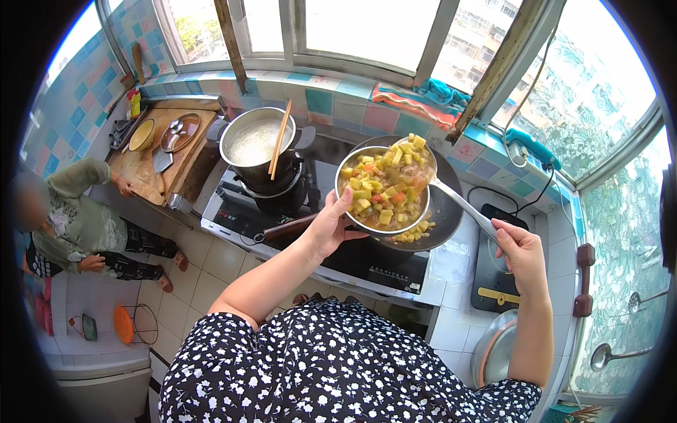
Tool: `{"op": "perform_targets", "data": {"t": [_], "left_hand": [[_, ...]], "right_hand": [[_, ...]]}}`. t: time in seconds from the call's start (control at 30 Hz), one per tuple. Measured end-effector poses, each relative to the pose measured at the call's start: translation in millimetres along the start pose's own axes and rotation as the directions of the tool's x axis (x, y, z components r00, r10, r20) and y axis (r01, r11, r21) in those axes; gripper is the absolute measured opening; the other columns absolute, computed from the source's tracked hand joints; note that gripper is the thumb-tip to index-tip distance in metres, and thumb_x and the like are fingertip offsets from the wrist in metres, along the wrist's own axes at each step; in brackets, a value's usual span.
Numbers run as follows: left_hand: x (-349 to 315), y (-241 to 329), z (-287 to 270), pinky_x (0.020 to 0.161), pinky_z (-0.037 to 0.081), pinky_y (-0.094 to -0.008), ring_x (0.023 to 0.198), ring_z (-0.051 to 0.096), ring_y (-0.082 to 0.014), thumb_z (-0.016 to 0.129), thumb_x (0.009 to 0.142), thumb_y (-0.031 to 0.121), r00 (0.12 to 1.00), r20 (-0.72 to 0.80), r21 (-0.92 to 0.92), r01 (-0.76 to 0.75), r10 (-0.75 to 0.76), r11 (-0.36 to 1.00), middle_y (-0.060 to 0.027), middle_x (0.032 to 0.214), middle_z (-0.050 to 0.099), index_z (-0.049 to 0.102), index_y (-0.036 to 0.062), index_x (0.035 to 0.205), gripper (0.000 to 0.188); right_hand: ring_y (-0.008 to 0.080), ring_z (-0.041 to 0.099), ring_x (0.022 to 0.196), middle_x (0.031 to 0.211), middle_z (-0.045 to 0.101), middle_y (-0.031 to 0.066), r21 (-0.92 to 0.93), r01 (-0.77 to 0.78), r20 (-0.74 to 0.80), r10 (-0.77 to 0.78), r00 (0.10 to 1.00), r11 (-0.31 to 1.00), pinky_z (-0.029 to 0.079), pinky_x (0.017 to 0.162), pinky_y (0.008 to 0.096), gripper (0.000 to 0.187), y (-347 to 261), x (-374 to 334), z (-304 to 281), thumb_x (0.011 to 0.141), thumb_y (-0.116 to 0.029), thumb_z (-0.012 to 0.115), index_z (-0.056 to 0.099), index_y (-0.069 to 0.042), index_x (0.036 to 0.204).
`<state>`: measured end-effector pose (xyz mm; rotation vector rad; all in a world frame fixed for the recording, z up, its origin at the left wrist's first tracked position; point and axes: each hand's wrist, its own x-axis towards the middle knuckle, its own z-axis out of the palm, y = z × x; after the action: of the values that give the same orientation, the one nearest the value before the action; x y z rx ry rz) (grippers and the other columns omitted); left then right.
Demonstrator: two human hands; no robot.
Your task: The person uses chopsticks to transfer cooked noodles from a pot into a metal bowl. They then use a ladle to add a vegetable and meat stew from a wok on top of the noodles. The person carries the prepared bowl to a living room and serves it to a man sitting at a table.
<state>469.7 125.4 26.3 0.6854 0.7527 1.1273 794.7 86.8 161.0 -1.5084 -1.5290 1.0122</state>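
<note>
My left hand (335, 224) grips the near-left rim of a metal bowl (343, 163), thumb over the edge. Diced green and orange-red vegetables in sauce (384, 192) fill the bowl. It is held up over a dark wok (451, 204), where more of the diced food lies along the near side. My right hand (518, 247) is closed round the pale handle of a ladle (465, 204). The ladle's head is heaped with the same food and sits at the bowl's far right rim. The wok's middle is hidden under the bowl.
Left of the wok, a pot (257, 137) of whitish contents stands on the stove, chopsticks (281, 139) across its rim. Another person (84, 211) stands at the left by a wooden board (159, 151) with a cleaver (163, 161). A black hot plate (493, 275) lies right.
</note>
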Motion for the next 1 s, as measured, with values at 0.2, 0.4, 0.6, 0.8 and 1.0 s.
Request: {"op": "perform_targets", "data": {"t": [0.2, 0.4, 0.6, 0.8, 1.0], "left_hand": [[6, -2, 7, 0.089, 0.046, -0.0497, 0.117, 0.048, -0.025, 0.052, 0.085, 0.057, 0.999, 0.027, 0.005, 0.02, -0.02, 1.0, -0.0101, 0.132, 0.04, 0.022, 0.0146, 0.131, 0.069], [5, -5, -3, 0.088, 0.046, -0.0484, 0.118, 0.048, -0.0238, 0.05, 0.087, 0.056, 0.997, 0.081, 0.012, 0.01, -0.011, 1.0, -0.0093, 0.133, 0.039, 0.022, 0.0163, 0.131, 0.066], [-5, -1, -18, 0.085, 0.049, -0.0453, 0.119, 0.048, -0.0232, 0.05, 0.087, 0.056, 0.993, 0.12, -0.004, -0.004, 0.005, 1.0, -0.0083, 0.133, 0.039, 0.021, 0.0175, 0.132, 0.067], [-16, 20, -21, 0.082, 0.053, -0.0419, 0.116, 0.052, -0.0239, 0.051, 0.085, 0.057, 0.989, 0.145, 0.075, 0.02, -0.031, 0.997, -0.0088, 0.132, 0.044, 0.027, 0.0151, 0.135, 0.07], [-19, 32, -29, 0.076, 0.057, -0.0374, 0.108, 0.058, -0.0245, 0.045, 0.089, 0.056, 0.963, 0.245, 0.131, 0.082, -0.112, 0.988, -0.0116, 0.127, 0.051, 0.031, 0.0112, 0.136, 0.066]], "right_hand": [[0.0093, 0.044, 0.053, 0.059, 0.046, 0.0037, -0.612, 0.407, -0.099, -0.576, 0.811, 0.678, 0.036, 0.048, 0.0229, 0.024, 13, -27, 21, 0.085, -0.007, 0.063, 0.067, -0.007, 0.109], [0.007, 0.041, 0.051, 0.061, 0.05, 0.003, -0.595, 0.407, -0.221, -0.629, 0.745, 0.693, 0.033, 0.045, 0.0229, 0.024, 40, -24, 25, 0.087, -0.009, 0.062, 0.066, -0.007, 0.11], [0.0021, 0.036, 0.046, 0.066, 0.058, 0.0007, 0.11, -0.059, -0.24, 0.084, 0.967, 0.992, 0.029, 0.043, 0.0172, 0.029, 75, -4, 15, 0.092, -0.02, 0.056, 0.062, -0.004, 0.115], [0.0054, 0.045, 0.05, 0.07, 0.065, 0.0047, -0.008, -0.242, -0.205, 0.236, 0.95, 0.97, 0.036, 0.045, 0.021, 0.029, 126, 25, 52, 0.089, -0.016, 0.052, 0.063, -0.001, 0.111], [0.0127, 0.061, 0.061, 0.087, 0.066, 0.008, 0.168, -0.336, -0.165, 0.363, 0.917, 0.927, 0.048, 0.051, 0.026, 0.036, 132, 40, 88, 0.087, -0.026, 0.054, 0.06, -0.003, 0.114]]}}
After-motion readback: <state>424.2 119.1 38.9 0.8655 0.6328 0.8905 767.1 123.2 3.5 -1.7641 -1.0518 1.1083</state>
